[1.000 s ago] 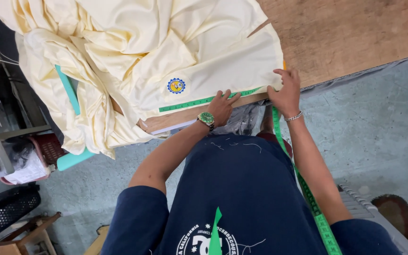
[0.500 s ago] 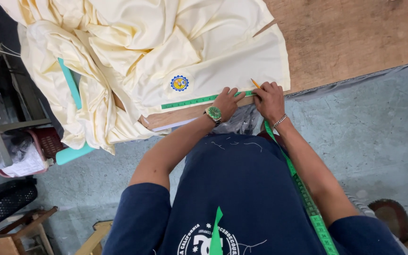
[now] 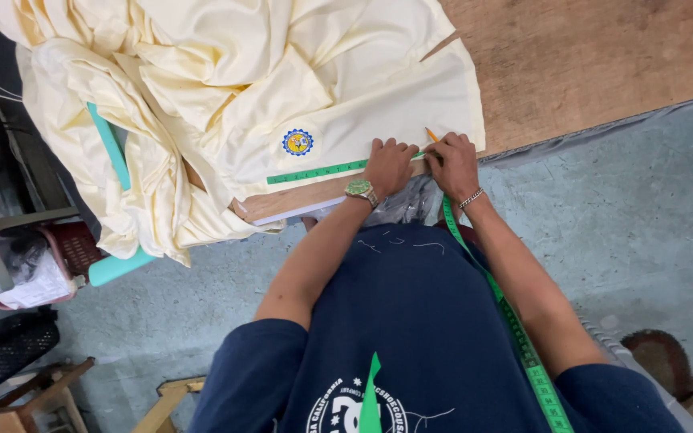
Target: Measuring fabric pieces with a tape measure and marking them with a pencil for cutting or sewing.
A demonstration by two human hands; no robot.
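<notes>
A bare wooden table [image 3: 603, 56] stands over grey concrete floor, cream fabric [image 3: 266, 72] heaped across its left part. Along the near edge a green measuring tape [image 3: 314, 171] lies flat, long axis parallel to that edge, pinned by the left hand [image 3: 389, 164]; marking looks underway, no line visible yet. The right hand [image 3: 455, 160] grips an orange pencil [image 3: 431, 135], tip toward the far-left.

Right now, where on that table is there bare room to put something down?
The bare wooden tabletop right of the cream cloth is open. It is crowded along the near edge, where the left hand and right hand press the green measuring tape.
</notes>
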